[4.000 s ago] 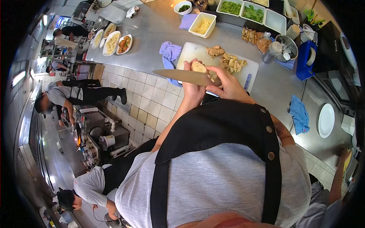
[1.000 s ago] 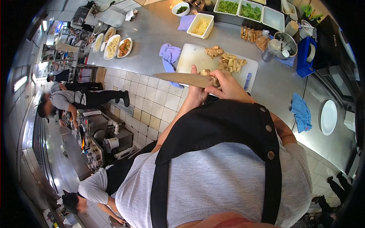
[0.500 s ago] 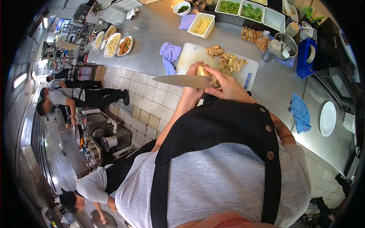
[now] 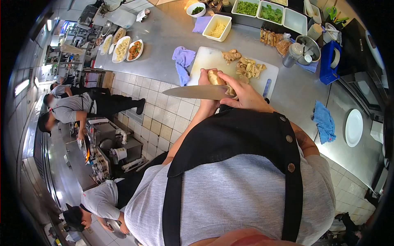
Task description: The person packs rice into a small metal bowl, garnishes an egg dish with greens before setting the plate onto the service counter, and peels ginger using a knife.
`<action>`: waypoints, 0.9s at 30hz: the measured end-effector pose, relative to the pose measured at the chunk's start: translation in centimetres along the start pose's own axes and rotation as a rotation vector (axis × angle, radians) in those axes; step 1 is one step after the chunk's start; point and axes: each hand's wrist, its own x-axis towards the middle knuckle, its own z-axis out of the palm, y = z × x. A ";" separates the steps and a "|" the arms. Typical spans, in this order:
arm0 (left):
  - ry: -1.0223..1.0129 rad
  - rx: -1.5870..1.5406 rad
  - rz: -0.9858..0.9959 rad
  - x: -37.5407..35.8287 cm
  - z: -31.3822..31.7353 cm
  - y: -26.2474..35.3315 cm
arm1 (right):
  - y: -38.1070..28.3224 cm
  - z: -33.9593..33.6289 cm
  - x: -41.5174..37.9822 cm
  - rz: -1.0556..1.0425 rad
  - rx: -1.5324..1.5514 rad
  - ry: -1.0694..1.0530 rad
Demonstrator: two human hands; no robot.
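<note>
A peeled piece of ginger (image 4: pixel 214 78) is held in my left hand (image 4: pixel 208 102), just over the near edge of the white cutting board (image 4: pixel 205 57). My right hand (image 4: pixel 248 96) grips a large knife (image 4: pixel 195 92), its blade pointing left and lying against the ginger. A strip of peel hangs by the blade near my right thumb. On the board beyond my hands lie an unpeeled ginger root (image 4: pixel 231 55) and a heap of peels (image 4: pixel 250 68).
Purple cloth (image 4: pixel 183 61) lies left of the board; a tub of pale shreds (image 4: pixel 217 28) stands behind. Bottle (image 4: pixel 292 55), blue dispenser (image 4: pixel 329 61), blue cloth (image 4: pixel 324 123) and plate (image 4: pixel 354 128) are right. Co-workers (image 4: pixel 67 108) stand at the left.
The knife and both hands have shifted slightly downward, and more of the ginger shows. At the left, co-workers have changed posture; the nearest one now holds a round pan upright.
</note>
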 end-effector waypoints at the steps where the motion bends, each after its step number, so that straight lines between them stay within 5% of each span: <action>1: 0.003 0.032 0.009 -0.1 -0.1 0.0 | -0.4 -0.2 -0.1 0.039 0.006 -0.042; 8: -0.115 0.154 0.120 0.4 -1.4 -0.7 | 0.8 1.1 -0.1 -0.121 0.028 0.077; 14: -0.252 0.080 0.166 0.2 -2.4 -3.8 | 0.1 0.2 0.5 0.062 -0.020 0.050; 20: -0.156 0.061 0.134 -0.4 -0.9 -1.4 | 0.0 0.0 0.4 -0.085 0.005 0.135; 27: -0.108 0.130 0.165 -0.3 -0.7 0.0 | -0.2 -0.2 0.3 0.039 0.071 -0.014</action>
